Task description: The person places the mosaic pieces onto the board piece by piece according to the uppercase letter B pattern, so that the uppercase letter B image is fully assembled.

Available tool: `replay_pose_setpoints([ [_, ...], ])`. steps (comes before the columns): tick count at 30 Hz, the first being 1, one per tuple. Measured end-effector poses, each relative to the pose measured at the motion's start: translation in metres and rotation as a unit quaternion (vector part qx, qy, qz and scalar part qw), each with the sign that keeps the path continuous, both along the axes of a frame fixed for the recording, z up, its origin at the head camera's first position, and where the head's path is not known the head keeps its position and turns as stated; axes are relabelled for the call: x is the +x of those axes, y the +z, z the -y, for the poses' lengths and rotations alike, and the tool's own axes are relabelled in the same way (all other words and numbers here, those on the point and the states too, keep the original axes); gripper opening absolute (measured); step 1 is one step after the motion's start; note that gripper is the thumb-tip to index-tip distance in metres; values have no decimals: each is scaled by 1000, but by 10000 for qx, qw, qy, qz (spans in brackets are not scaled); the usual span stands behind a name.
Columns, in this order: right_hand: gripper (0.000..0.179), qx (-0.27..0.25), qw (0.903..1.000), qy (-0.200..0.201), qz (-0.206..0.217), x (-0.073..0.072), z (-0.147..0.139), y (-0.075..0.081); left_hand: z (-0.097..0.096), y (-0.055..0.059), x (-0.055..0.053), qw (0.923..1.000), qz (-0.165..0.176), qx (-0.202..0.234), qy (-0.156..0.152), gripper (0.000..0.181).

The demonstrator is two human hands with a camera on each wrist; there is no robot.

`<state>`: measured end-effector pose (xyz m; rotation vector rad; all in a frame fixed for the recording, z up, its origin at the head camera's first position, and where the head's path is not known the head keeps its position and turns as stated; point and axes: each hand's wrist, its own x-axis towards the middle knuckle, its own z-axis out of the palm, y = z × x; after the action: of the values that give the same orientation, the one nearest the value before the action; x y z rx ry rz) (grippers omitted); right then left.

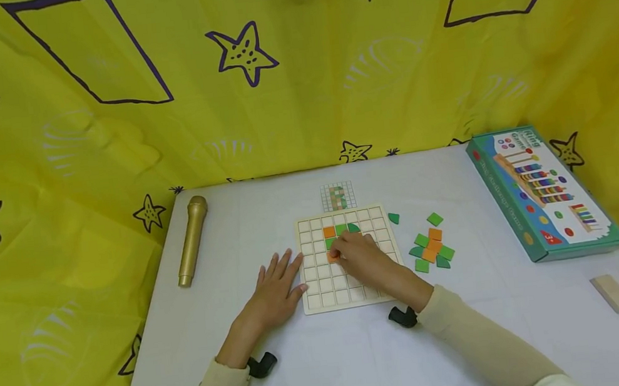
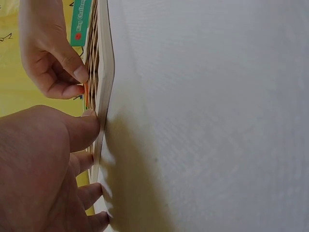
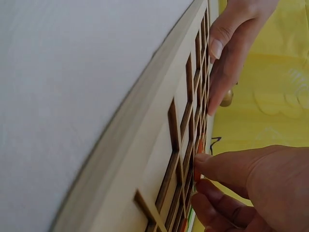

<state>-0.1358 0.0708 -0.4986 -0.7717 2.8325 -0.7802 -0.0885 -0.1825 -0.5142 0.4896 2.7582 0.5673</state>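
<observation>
A wooden grid board [image 1: 322, 309] lies on the white table. My right hand [image 1: 364, 256] reaches over its middle, thumb and fingertips pinching an orange square tile [image 3: 197, 173] at a grid cell. My left hand [image 1: 276, 291] rests flat with spread fingers at the board's left edge, its thumb and fingertips along the rim. Set in the upper cells are an orange square [image 1: 329, 232], a green square [image 1: 341, 228] and a dark green rounded piece [image 1: 353, 227]. Another green square [image 1: 330, 242] sits below the orange one, and the right hand hides cells beside it.
A small pattern card [image 1: 338, 196] lies beyond the board. Right of it are several loose orange and green tiles [image 1: 433, 248], with one dark green piece [image 1: 394, 217] apart. A gold microphone [image 1: 192, 240] lies left; a game box [image 1: 547, 193] and beige block [image 1: 613, 294] lie right.
</observation>
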Motion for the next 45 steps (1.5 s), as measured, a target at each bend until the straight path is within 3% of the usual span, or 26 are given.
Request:
replay_pose_setpoints([
  [12,9,72,9998,68,-165,-3,-1,0,0,-1,0,10000,-67,31,0,67],
  [18,13,-25,9998,72,158,-6,-15,4,-1,-2,0,10000,0,54,59,67],
  [22,17,-55,9991,-286,318,-16,-40,11,-2,-1,0,10000,18,51,61,68],
  [26,23,-147,9947,-901,466,-27,-77,16,-2,-1,0,10000,55,14,71,68],
  [34,44,76,9676,-2255,1131,-34,-144,21,-1,-1,0,9999,9,-63,124,69],
  [39,46,249,9594,-2317,1586,-35,-168,19,-2,0,1,9999,39,-38,131,69],
  [45,33,64,9674,-1973,1589,-40,-174,10,-2,1,3,9999,18,48,127,68],
])
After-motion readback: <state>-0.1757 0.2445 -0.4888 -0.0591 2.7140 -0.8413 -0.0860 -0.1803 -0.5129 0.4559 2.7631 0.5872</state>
